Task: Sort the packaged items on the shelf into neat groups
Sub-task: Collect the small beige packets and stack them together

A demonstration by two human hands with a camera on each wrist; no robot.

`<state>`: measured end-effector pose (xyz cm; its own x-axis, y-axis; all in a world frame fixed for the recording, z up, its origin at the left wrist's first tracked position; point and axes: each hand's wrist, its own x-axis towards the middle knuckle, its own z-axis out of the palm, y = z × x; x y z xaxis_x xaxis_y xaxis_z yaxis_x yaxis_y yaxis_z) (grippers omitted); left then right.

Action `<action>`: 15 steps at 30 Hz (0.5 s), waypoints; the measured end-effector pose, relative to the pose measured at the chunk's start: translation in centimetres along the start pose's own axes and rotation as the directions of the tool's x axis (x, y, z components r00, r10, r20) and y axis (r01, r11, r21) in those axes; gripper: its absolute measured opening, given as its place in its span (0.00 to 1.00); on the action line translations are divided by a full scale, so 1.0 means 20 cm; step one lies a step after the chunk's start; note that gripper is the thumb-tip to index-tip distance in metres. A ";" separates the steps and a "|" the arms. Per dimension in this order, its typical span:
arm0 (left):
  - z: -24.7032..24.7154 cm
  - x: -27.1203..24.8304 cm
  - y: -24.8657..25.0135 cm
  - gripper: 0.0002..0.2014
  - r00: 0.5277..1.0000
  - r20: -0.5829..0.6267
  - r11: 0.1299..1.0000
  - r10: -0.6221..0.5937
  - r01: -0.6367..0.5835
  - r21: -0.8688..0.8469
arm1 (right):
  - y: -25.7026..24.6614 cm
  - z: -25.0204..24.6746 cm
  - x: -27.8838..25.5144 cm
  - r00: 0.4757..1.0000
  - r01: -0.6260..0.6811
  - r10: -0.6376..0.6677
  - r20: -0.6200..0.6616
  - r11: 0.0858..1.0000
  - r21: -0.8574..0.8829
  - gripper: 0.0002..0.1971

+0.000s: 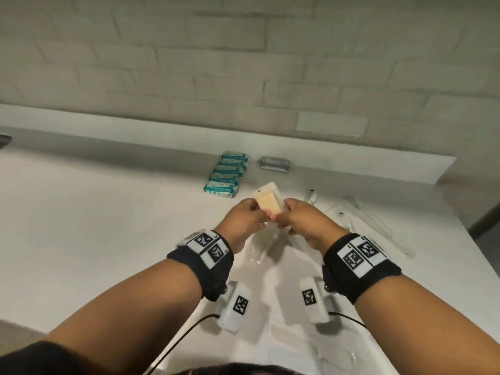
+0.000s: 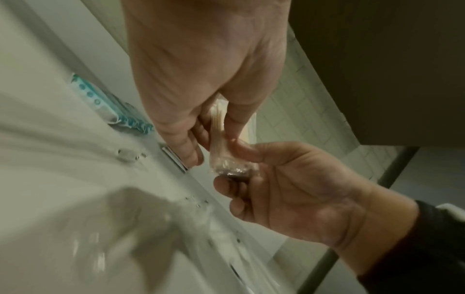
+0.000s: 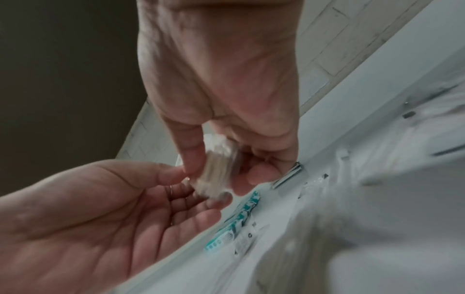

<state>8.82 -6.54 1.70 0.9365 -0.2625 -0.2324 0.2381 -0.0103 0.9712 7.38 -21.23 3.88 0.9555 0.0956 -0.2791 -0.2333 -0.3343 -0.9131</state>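
Clear packet of tan sticks (image 1: 269, 203), frame centre: left hand (image 1: 244, 220) and right hand (image 1: 305, 220) pinch opposite ends, lifted off the shelf (image 1: 108, 212), likely for grouping; teal packs (image 1: 226, 175) behind already rowed.

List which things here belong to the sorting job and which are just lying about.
Job: clear packet held by left hand and right hand; teal packs in a row; silver pack; long clear packets.

Lying about: wall; wrist cameras.
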 end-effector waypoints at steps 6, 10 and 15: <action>-0.09 0.42 0.10 0.06 0.996 -0.071 0.984 -0.049 0.061 0.166 | -0.06 -0.06 0.36 0.979 -0.037 0.057 -0.194 0.994 0.106 0.06; -0.11 0.76 0.14 0.08 0.989 -0.083 0.920 -0.124 0.146 0.364 | -0.05 -0.09 0.67 0.938 -0.204 0.235 -0.255 0.968 0.143 0.13; -0.13 1.03 0.14 0.14 0.976 -0.118 0.801 -0.183 0.217 0.558 | -0.01 -0.13 0.94 0.897 -0.326 0.358 -0.258 0.932 0.162 0.12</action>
<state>29.42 -9.50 -0.42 0.9010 -0.1405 -0.4105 0.2507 -0.6036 0.7568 25.92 -21.81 -0.50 0.8203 -0.2763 -0.5008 -0.5576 -0.1910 -0.8079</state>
